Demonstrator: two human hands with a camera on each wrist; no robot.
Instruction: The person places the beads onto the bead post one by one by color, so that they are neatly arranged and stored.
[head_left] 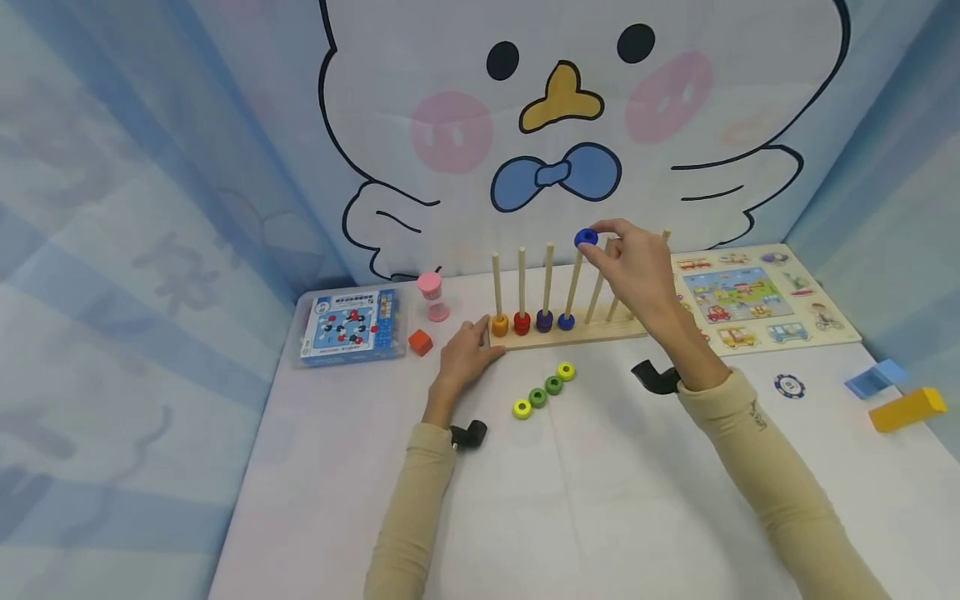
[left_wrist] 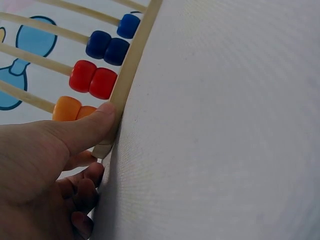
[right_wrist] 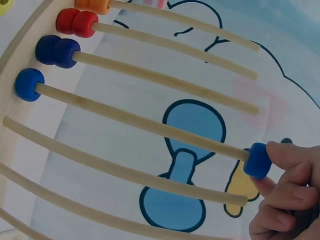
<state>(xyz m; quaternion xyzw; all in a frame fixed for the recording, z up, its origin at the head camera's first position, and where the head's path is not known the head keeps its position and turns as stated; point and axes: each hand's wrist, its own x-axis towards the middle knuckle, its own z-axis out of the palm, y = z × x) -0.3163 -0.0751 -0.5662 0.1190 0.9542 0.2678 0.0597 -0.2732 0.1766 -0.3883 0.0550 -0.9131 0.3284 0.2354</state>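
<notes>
My right hand (head_left: 637, 271) pinches a blue bead (right_wrist: 258, 160) between thumb and finger, at the top of the fourth peg (right_wrist: 145, 121). In the right wrist view the peg's tip meets the bead; how far it has entered the hole is hidden. One blue bead (right_wrist: 29, 84) sits at that peg's foot. Orange beads (head_left: 499, 325), red beads (head_left: 522, 322) and dark blue beads (head_left: 544, 321) sit on the first three pegs, two on each. My left hand (head_left: 467, 358) grips the left end of the wooden base (left_wrist: 131, 65), thumb on top and fingers curled beneath the edge.
Several loose yellow and green beads (head_left: 537, 397) lie in front of the base. On the left are a boxed set (head_left: 348, 327), a pink sand timer (head_left: 432, 297) and an orange cube (head_left: 420, 342). To the right lie a picture puzzle board (head_left: 810, 312), a chip (head_left: 789, 386) and blocks (head_left: 907, 410).
</notes>
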